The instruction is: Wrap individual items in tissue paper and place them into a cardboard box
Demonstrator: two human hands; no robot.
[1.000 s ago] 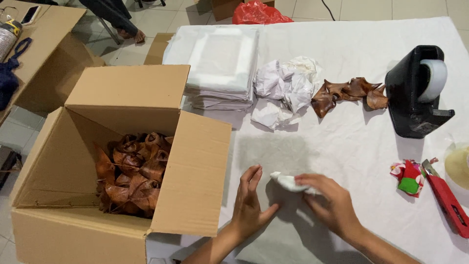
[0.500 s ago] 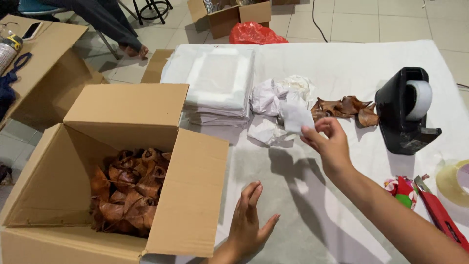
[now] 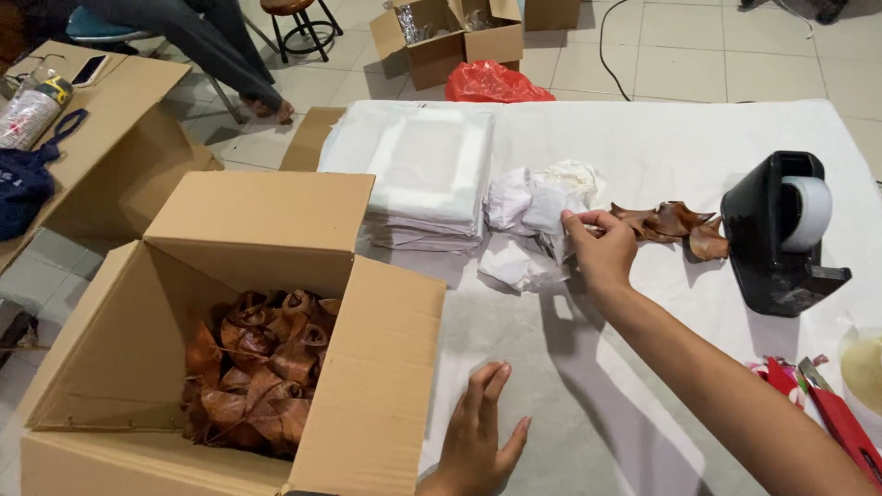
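Crumpled white paper wads [image 3: 537, 207] lie mid-table toward the far edge, just beside a stack of folded white sheets [image 3: 430, 179]. Right hand [image 3: 602, 250], arm stretched fwd across the white-covered table [image 3: 597, 404], pinches the edge of one wad btwn thumb and fingertips, wrist slightly bent. Left hand [image 3: 478, 441] rests flat at the near edge, fingers spread wide, holding nothing. Brown dried leaves [image 3: 675, 225] lie just right of the wads; black tape dispenser [image 3: 781, 234] near the right edge. Open cardboard box [image 3: 239, 358] w/ more brown leaves stands at the table's left edge.
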